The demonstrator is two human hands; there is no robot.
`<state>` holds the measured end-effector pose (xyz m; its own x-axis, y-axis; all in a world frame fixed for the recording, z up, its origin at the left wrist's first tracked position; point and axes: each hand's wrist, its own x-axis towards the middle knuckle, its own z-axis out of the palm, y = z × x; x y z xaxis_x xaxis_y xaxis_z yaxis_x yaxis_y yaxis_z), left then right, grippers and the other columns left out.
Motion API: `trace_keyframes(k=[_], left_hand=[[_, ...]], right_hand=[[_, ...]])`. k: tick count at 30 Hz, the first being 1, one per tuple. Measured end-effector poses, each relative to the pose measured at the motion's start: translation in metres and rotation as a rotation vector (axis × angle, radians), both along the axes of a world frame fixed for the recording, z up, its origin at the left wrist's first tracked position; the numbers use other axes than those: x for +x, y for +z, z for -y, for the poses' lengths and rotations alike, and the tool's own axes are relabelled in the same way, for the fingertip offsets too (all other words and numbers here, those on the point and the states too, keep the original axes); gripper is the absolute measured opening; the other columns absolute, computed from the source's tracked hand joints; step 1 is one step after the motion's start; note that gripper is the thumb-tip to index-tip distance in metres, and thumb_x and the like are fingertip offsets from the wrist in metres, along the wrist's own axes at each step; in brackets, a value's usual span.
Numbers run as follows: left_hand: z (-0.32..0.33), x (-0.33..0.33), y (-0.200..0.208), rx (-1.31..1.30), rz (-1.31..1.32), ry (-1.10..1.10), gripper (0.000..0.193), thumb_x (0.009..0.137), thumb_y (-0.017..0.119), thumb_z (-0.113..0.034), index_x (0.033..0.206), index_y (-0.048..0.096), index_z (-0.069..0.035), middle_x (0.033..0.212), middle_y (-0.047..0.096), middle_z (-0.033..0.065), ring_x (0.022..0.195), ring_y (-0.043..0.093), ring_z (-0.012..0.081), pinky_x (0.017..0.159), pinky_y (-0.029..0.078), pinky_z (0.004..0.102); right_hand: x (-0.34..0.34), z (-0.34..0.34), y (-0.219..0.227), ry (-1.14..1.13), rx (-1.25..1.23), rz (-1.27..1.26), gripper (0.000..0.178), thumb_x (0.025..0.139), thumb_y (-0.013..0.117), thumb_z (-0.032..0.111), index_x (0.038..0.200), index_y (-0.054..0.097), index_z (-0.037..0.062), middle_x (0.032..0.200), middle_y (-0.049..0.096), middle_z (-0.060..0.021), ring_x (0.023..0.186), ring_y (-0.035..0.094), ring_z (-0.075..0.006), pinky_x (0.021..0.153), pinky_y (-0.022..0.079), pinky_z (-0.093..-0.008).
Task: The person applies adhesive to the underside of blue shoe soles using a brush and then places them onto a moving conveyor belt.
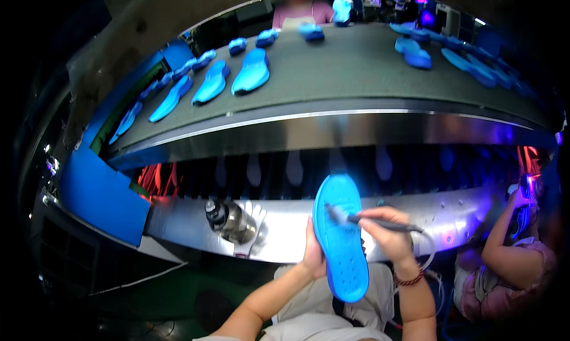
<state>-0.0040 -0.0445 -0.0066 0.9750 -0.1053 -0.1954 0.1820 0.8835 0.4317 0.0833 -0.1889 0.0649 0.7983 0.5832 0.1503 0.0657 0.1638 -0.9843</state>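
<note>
While the left hand (pixel 313 255), fingers curled, grips one edge of a blue shoe sole (pixel 343 243) above the lap, the right hand (pixel 389 233) pinches a dark-handled brush (pixel 386 224). Its pale, blurred bristles are at the sole's upper half; contact cannot be confirmed. Beyond, a black-topped bottle (pixel 233 221) is on the metal ledge (pixel 291 237), left of the sole. Farther off, similar blue soles (pixel 250 72) lie along a dark belt (pixel 332 79).

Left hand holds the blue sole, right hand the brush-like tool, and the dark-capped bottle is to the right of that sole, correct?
No: the head view shows the dark-capped bottle left of the blue sole. The rest stands.
</note>
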Motion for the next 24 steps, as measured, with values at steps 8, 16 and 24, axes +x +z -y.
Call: trace_keyframes(k=[8,16,24], left_hand=[[-0.002,-0.002,-0.017,-0.071,0.302,-0.227,0.094,0.078,0.007,-0.077,0.134,0.035,-0.008,0.126,0.047,0.0168,0.112,0.050,0.0326,0.097,0.039,0.0471],[0.014,-0.002,0.020,0.137,-0.049,0.032,0.094,0.077,0.008,-0.078,0.133,0.035,-0.007,0.121,0.051,0.0185,0.103,0.055,0.0323,0.094,0.041,0.0465],[0.003,0.007,0.007,0.040,0.065,-0.074,0.093,0.077,0.009,-0.078,0.136,0.032,-0.010,0.128,0.046,0.0146,0.113,0.049,0.0295,0.096,0.040,0.0450]], right_hand=[[-0.001,0.010,-0.006,0.037,0.128,-0.027,0.018,0.077,0.064,-0.001,0.094,0.066,-0.0022,0.085,0.067,-0.0119,0.070,0.063,-0.0116,0.063,0.051,-0.0208],[-0.002,0.024,0.001,0.082,0.087,-0.049,0.018,0.074,0.065,-0.003,0.091,0.066,-0.0060,0.087,0.067,-0.0149,0.079,0.064,-0.0163,0.073,0.051,-0.0258],[-0.003,0.030,0.002,0.238,0.229,0.026,0.018,0.073,0.067,-0.003,0.091,0.066,-0.0052,0.084,0.067,-0.0143,0.074,0.064,-0.0167,0.071,0.052,-0.0271]])
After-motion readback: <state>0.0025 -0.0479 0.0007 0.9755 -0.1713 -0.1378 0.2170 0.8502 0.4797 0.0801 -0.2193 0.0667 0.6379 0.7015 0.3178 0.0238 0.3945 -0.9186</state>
